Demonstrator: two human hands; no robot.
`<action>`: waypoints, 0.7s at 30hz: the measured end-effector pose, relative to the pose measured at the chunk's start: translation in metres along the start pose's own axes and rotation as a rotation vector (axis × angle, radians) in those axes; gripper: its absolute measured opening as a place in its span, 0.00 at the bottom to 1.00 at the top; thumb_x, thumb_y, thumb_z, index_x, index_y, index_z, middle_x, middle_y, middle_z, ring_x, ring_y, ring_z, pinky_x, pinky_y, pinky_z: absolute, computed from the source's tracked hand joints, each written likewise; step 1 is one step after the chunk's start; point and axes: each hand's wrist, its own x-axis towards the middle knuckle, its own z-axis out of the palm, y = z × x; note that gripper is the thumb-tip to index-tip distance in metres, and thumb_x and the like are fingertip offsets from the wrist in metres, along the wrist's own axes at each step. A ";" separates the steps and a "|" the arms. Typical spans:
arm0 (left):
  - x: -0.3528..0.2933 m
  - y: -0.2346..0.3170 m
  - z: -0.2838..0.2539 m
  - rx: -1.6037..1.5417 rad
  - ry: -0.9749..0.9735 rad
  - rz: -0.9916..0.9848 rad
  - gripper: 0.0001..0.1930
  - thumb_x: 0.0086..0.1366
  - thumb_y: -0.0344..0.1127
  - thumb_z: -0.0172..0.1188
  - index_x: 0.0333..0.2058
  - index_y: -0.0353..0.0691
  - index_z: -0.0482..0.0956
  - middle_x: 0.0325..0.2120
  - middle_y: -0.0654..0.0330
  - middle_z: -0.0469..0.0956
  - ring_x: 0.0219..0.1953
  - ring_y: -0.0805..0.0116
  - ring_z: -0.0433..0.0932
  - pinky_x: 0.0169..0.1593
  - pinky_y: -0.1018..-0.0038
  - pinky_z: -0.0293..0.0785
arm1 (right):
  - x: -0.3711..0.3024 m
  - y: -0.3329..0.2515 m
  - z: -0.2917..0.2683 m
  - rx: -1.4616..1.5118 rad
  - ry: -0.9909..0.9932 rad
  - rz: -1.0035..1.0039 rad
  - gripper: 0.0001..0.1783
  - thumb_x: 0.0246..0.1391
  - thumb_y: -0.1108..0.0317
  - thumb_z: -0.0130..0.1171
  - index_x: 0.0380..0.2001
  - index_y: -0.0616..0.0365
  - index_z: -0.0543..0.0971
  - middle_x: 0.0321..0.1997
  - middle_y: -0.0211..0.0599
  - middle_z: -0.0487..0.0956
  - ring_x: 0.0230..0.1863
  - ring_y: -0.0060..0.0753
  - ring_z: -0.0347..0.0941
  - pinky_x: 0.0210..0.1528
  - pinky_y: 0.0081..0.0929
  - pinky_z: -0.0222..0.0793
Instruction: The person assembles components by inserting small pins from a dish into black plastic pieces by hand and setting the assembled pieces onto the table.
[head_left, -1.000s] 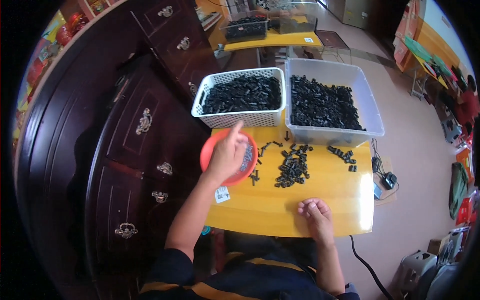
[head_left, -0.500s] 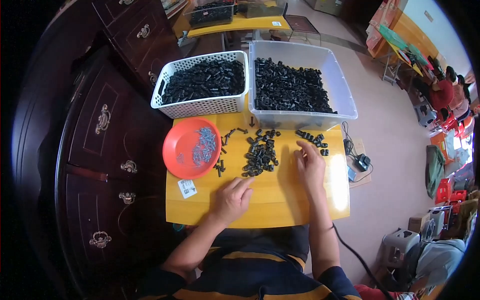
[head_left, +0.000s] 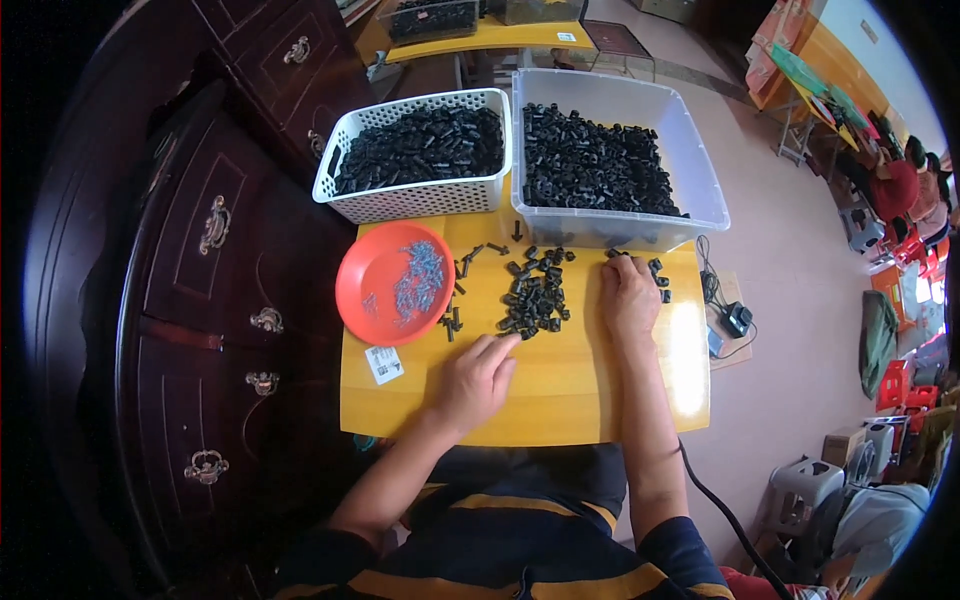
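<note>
My left hand (head_left: 478, 382) rests on the yellow table (head_left: 560, 400), index finger stretched out to the near edge of a pile of small black plastic parts (head_left: 535, 292). Its thumb is apart from that finger, with nothing visible between them. Over a smaller row of black parts (head_left: 656, 268), my right hand (head_left: 630, 300) has its fingers bent down and together at a small black part (head_left: 613, 253). The hand hides most of that row. Several longer black pieces (head_left: 455, 322) lie between the pile and an orange-red plate (head_left: 362, 290) of small silvery screws (head_left: 418, 278).
Behind the pile stand a white perforated basket (head_left: 420, 205) and a clear plastic bin (head_left: 615, 228), both holding many black parts. A white label (head_left: 384, 365) lies near the plate. Dark wooden cabinets (head_left: 190, 340) flank the left; a black cable (head_left: 725, 520) hangs at the right.
My right hand has moved forward onto the small row of black parts, and its fingers have closed down there. My left hand stays at the pile's near edge. The whole view has shifted slightly.
</note>
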 end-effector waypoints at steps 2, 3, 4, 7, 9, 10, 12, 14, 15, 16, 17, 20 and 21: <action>0.006 -0.001 0.001 -0.030 0.014 -0.002 0.14 0.66 0.28 0.63 0.50 0.39 0.82 0.34 0.56 0.82 0.34 0.55 0.84 0.37 0.63 0.80 | -0.001 0.003 0.000 -0.011 0.010 0.018 0.05 0.60 0.64 0.64 0.37 0.51 0.84 0.37 0.41 0.82 0.39 0.52 0.81 0.41 0.45 0.76; 0.008 -0.002 0.001 -0.011 0.014 -0.022 0.14 0.66 0.28 0.63 0.50 0.40 0.82 0.35 0.56 0.82 0.35 0.55 0.84 0.37 0.63 0.80 | -0.003 0.003 -0.001 -0.005 0.008 0.017 0.05 0.60 0.64 0.64 0.37 0.51 0.84 0.37 0.41 0.82 0.39 0.52 0.81 0.41 0.45 0.76; 0.008 -0.003 0.001 0.009 0.013 -0.041 0.14 0.66 0.27 0.63 0.50 0.40 0.82 0.35 0.56 0.82 0.35 0.54 0.84 0.38 0.63 0.80 | -0.005 0.003 -0.005 0.009 0.004 -0.007 0.05 0.60 0.64 0.64 0.36 0.51 0.83 0.38 0.41 0.82 0.39 0.52 0.81 0.41 0.45 0.76; 0.007 -0.007 0.003 0.069 -0.002 0.013 0.14 0.63 0.27 0.66 0.49 0.42 0.82 0.35 0.58 0.80 0.35 0.53 0.83 0.37 0.61 0.80 | -0.008 0.002 -0.014 0.027 -0.015 0.002 0.05 0.59 0.63 0.64 0.34 0.51 0.83 0.38 0.41 0.82 0.39 0.52 0.81 0.41 0.46 0.76; 0.006 -0.007 0.006 0.096 -0.002 0.027 0.14 0.63 0.28 0.66 0.48 0.42 0.83 0.34 0.59 0.80 0.35 0.54 0.83 0.37 0.62 0.80 | -0.008 0.004 -0.016 0.030 -0.028 0.036 0.05 0.58 0.63 0.65 0.34 0.52 0.82 0.37 0.41 0.82 0.39 0.52 0.80 0.41 0.46 0.76; 0.007 -0.006 0.007 0.117 0.001 0.042 0.13 0.63 0.28 0.67 0.47 0.43 0.83 0.34 0.59 0.79 0.34 0.54 0.83 0.37 0.62 0.80 | -0.008 0.006 -0.017 0.021 -0.030 0.028 0.05 0.58 0.64 0.65 0.34 0.53 0.82 0.35 0.41 0.82 0.37 0.51 0.80 0.40 0.45 0.76; 0.008 -0.004 0.006 0.108 -0.006 0.034 0.12 0.63 0.29 0.67 0.45 0.43 0.83 0.34 0.59 0.79 0.34 0.54 0.83 0.37 0.62 0.80 | -0.008 0.007 -0.017 0.016 -0.032 0.021 0.05 0.58 0.65 0.65 0.33 0.54 0.82 0.33 0.41 0.81 0.36 0.50 0.80 0.40 0.44 0.75; 0.008 -0.003 0.005 0.099 -0.011 0.025 0.10 0.63 0.29 0.67 0.44 0.43 0.84 0.34 0.60 0.79 0.34 0.54 0.83 0.37 0.62 0.80 | -0.009 0.008 -0.018 0.014 -0.066 0.039 0.07 0.58 0.63 0.65 0.33 0.53 0.82 0.36 0.42 0.82 0.39 0.53 0.80 0.41 0.47 0.76; 0.008 -0.004 0.004 0.101 -0.022 0.025 0.10 0.63 0.30 0.68 0.43 0.44 0.83 0.33 0.60 0.79 0.34 0.54 0.83 0.37 0.62 0.80 | -0.009 0.008 -0.018 0.015 -0.065 0.042 0.07 0.58 0.63 0.65 0.33 0.53 0.82 0.36 0.42 0.82 0.39 0.53 0.80 0.41 0.47 0.76; 0.008 -0.005 0.004 0.103 -0.034 0.024 0.09 0.63 0.30 0.68 0.42 0.45 0.83 0.33 0.60 0.79 0.35 0.54 0.83 0.37 0.62 0.81 | -0.009 0.008 -0.018 0.016 -0.059 0.036 0.07 0.58 0.63 0.65 0.33 0.53 0.81 0.36 0.42 0.82 0.39 0.53 0.80 0.41 0.47 0.76; 0.006 -0.006 0.004 0.104 -0.036 0.025 0.09 0.63 0.30 0.68 0.42 0.45 0.83 0.33 0.60 0.79 0.35 0.54 0.83 0.37 0.62 0.81 | -0.009 0.008 -0.018 0.017 -0.053 0.031 0.07 0.58 0.63 0.65 0.33 0.54 0.81 0.36 0.42 0.82 0.39 0.53 0.80 0.41 0.47 0.76; -0.002 -0.006 0.002 0.102 -0.103 0.020 0.07 0.63 0.32 0.69 0.40 0.43 0.85 0.34 0.60 0.81 0.35 0.55 0.84 0.37 0.64 0.81 | -0.009 0.009 -0.016 -0.018 -0.067 0.036 0.07 0.58 0.63 0.65 0.33 0.54 0.81 0.36 0.42 0.82 0.40 0.53 0.80 0.41 0.47 0.76; -0.004 -0.001 0.000 0.108 -0.104 0.023 0.07 0.62 0.32 0.69 0.40 0.43 0.85 0.34 0.60 0.81 0.34 0.55 0.84 0.37 0.64 0.80 | -0.009 0.009 -0.016 -0.014 -0.067 0.040 0.07 0.58 0.63 0.65 0.33 0.54 0.81 0.36 0.42 0.82 0.40 0.53 0.80 0.41 0.47 0.76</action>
